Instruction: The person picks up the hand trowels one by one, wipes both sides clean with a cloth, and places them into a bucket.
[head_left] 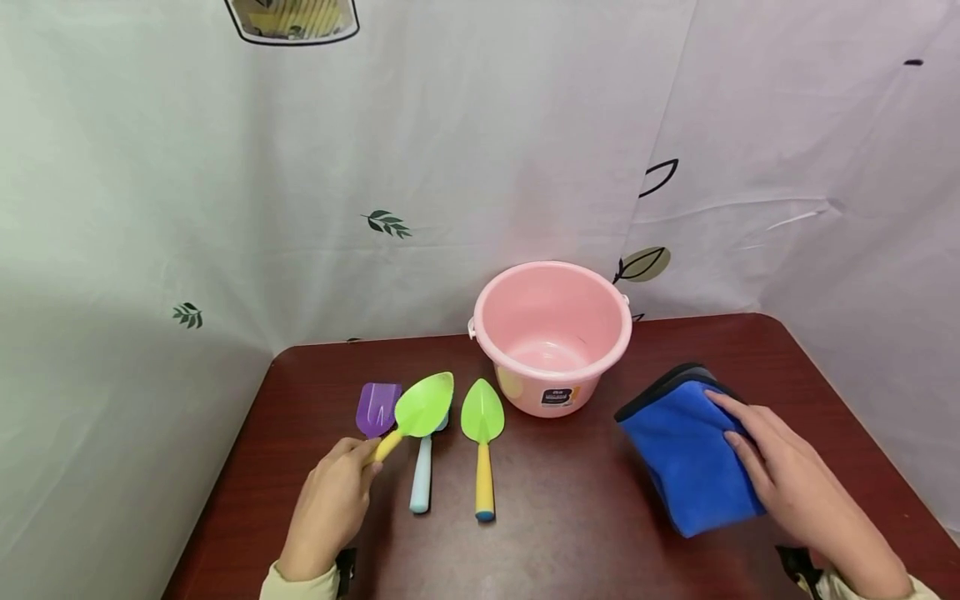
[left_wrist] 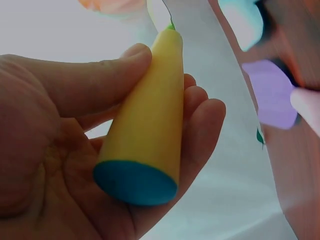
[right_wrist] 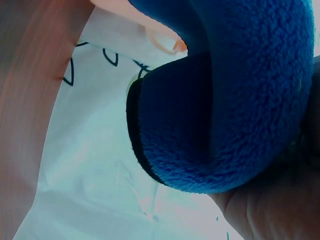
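Observation:
My left hand (head_left: pixel 332 500) grips the yellow handle of a toy trowel (head_left: pixel 425 406) with a green blade, held above the table's left side. Its blue end cap (left_wrist: pixel 135 182) faces the left wrist camera, with the thumb along the handle. My right hand (head_left: pixel 787 467) holds a folded blue cloth (head_left: pixel 686 462) with dark edging, its fleecy underside curled over in the right wrist view. Below the held trowel lies a light-blue-handled tool (head_left: pixel 422 483), its head partly hidden. Beside it are a purple shovel (head_left: pixel 377 408), handle out of sight, and a second green-and-yellow trowel (head_left: pixel 483 450).
A pink bucket (head_left: pixel 510 364) stands at the back middle of the dark red-brown table (head_left: pixel 562 517). White curtain (head_left: pixel 450 167) with leaf prints hangs behind the table and along both sides.

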